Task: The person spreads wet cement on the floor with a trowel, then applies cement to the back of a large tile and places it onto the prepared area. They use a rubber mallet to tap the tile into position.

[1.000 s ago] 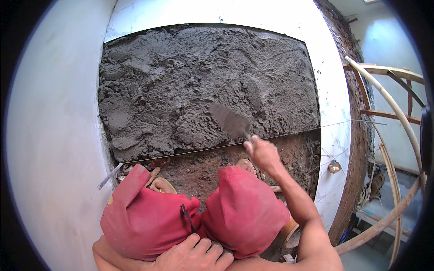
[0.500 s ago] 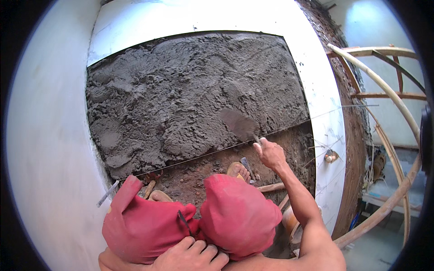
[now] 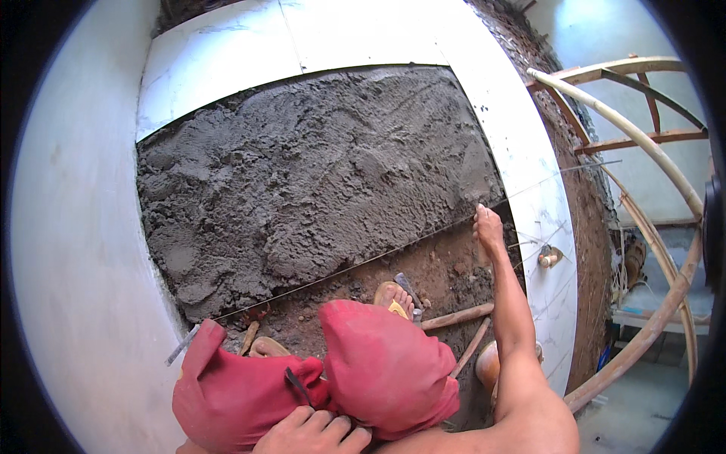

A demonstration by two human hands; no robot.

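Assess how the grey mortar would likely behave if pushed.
The mortar would probably dent and hold the mark, since its surface shows standing lumps and ridges. It would likely smear, given smoothed patches among the rough ones. It may resist shifting as a whole, being spread so broadly.

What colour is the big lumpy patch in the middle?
The lumpy mortar is dark grey, seen best in the head view.

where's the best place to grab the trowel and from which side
Probably by the handle of the trowel, from the person's own side. The blade points away over the grey mortar, so the handle end faces back toward the person. The right hand wraps it there, mostly hiding it, so its exact shape can't be judged.
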